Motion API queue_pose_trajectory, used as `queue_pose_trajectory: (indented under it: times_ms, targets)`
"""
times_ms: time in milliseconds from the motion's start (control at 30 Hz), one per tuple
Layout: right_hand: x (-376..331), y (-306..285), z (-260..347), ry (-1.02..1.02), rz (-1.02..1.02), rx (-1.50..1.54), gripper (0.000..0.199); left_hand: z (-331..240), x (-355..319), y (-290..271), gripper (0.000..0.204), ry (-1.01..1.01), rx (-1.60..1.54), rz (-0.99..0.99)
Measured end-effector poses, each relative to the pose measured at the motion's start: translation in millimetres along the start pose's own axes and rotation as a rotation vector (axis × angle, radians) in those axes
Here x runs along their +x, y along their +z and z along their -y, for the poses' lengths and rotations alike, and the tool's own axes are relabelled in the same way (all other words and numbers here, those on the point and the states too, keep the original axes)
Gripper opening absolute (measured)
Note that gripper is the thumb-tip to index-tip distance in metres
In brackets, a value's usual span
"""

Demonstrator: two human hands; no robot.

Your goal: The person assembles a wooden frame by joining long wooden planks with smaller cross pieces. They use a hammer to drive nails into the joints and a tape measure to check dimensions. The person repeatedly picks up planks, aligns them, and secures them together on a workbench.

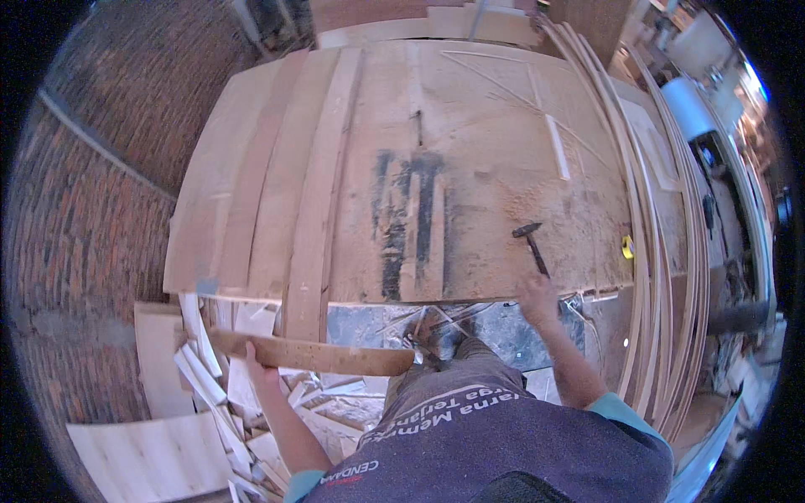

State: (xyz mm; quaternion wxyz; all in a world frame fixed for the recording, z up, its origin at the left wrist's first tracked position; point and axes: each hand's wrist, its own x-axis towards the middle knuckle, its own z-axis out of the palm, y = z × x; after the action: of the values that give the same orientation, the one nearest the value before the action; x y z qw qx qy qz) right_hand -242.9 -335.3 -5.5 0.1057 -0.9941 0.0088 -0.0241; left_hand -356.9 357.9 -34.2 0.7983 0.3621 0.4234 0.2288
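My left hand [262, 369] is closed around a wooden board [335, 358], held level in front of the workbench's near edge. The thumb shows on the board's near side, and the other fingers are hidden behind it. My right hand [538, 300] is at the near edge of the bench, closed at the handle end of a hammer [534, 248]. The hammer's dark head points away from me, over the bench top. My fingers there are small and partly blurred.
The wide wooden workbench [486, 101] carries long planks [323, 184] on its left and thin strips [553, 147]. Sawdust and dark stains mark it. A yellow tape measure [627, 247] lies at right beside long stacked strips [650, 277]. Offcuts [201, 377] crowd the floor beside a brick wall [92, 218].
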Motion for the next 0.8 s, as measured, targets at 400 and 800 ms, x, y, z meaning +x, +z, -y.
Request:
queue_pose_trajectory:
  times_ms: [400,800]
  targets:
    - [-26.7,-36.8,93.6,-0.5,0.406,0.408,0.044,6.7,-243.7,150.4,0.045,0.527,0.313,-0.054]
    - [-69.5,-112.1,30.8,-0.317,0.453,0.803,0.048,165.0,-347.8,185.5,0.035,0.879,0.997,0.409]
